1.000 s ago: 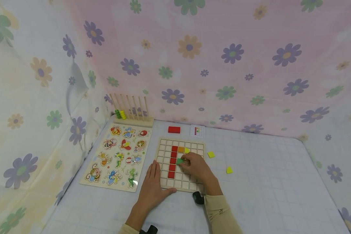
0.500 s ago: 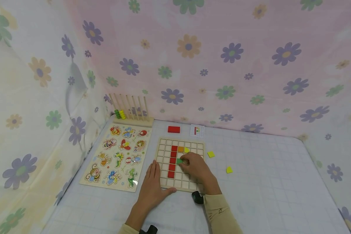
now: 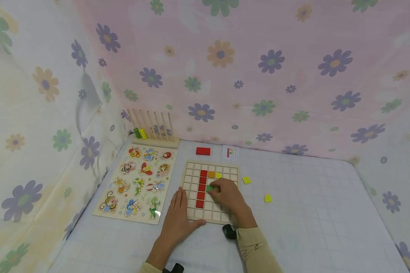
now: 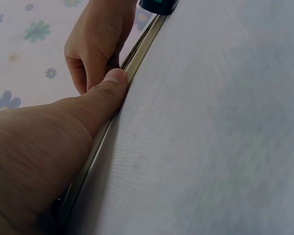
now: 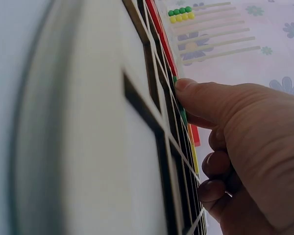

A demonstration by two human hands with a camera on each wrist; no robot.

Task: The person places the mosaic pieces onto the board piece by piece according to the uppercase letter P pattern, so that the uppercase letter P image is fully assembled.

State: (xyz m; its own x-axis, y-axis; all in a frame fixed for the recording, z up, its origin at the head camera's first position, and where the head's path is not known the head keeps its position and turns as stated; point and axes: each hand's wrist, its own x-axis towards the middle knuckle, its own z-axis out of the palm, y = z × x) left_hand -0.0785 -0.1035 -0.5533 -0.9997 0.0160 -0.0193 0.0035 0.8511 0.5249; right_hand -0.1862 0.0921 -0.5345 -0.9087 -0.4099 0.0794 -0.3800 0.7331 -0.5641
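A wooden grid board (image 3: 194, 178) lies on the table in the head view. On it stands a column of several red tiles (image 3: 201, 187), with an orange tile (image 3: 211, 174) and a yellow tile (image 3: 218, 175) beside the top one. My right hand (image 3: 229, 195) pinches a green tile (image 3: 209, 188) in the cell just right of the red column; the thumb partly covers this tile (image 5: 183, 115) in the right wrist view. My left hand (image 3: 180, 218) rests with straight fingers along the board's left edge. Its thumb (image 4: 105, 95) touches the near edge.
Two loose yellow tiles, one nearer the board (image 3: 246, 180) and one farther right (image 3: 268, 198), lie on the table. Behind the board are a red block (image 3: 203, 151) and a pattern card (image 3: 230, 152). Leftward are an insect puzzle (image 3: 143, 193) and a peg rack with beads (image 3: 155, 142).
Hardly anything differs. The right wrist has shifted very slightly left while its fingers stay on the green tile; the left hand and the board keep their place.
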